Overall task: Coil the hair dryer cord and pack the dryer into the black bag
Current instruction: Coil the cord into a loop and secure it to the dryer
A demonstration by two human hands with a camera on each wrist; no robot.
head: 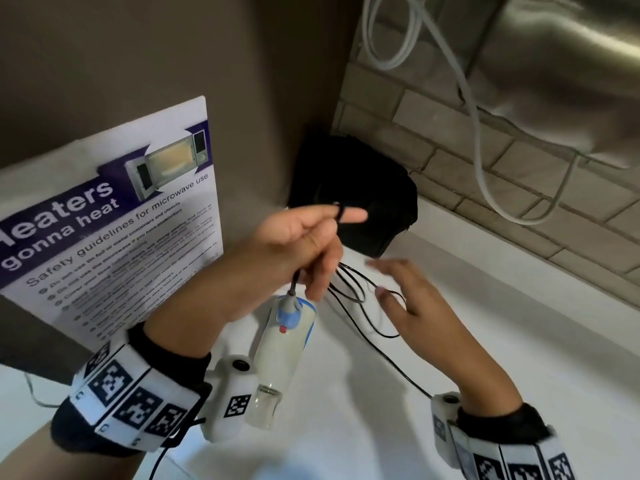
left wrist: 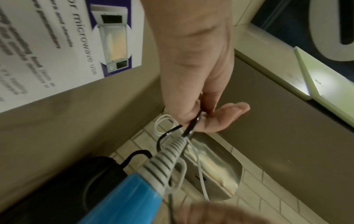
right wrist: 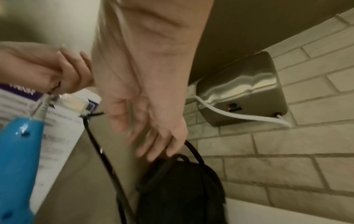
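Note:
My left hand is raised and grips several loops of the thin black cord, with one turn round the forefinger. The white and blue hair dryer hangs from that cord just below the hand; its blue handle end and grey ribbed sleeve show in the left wrist view. My right hand hovers to the right with fingers spread and straight, its thumb at a loose loop. The black bag stands in the corner behind both hands, and also shows in the right wrist view.
A microwave safety poster leans on the left wall. A steel wall-mounted unit with a white cable hangs on the tiled wall at right. The white counter runs below; cord trails across it toward me.

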